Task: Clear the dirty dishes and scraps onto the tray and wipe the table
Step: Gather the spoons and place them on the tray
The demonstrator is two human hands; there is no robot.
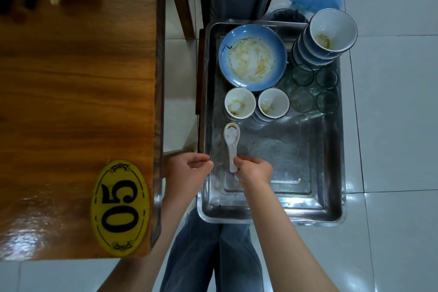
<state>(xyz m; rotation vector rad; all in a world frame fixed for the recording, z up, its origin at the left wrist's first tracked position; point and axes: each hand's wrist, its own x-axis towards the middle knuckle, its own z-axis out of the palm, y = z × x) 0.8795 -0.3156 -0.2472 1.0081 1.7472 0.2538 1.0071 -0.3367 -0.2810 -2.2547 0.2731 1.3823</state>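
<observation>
Tray [327, 173] w/ plate [252, 57], bowls [257, 103], glasses [314, 89]; right hand [254, 169] holds spoon [231, 141].

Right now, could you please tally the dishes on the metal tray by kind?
Blue plate: 1
Small white cups: 2
White spoon, handle held by the right hand: 1
Clear glasses: 4 visible
Stack of bowls: about 5; lower rims are hard to separate
Total: about 13
</observation>
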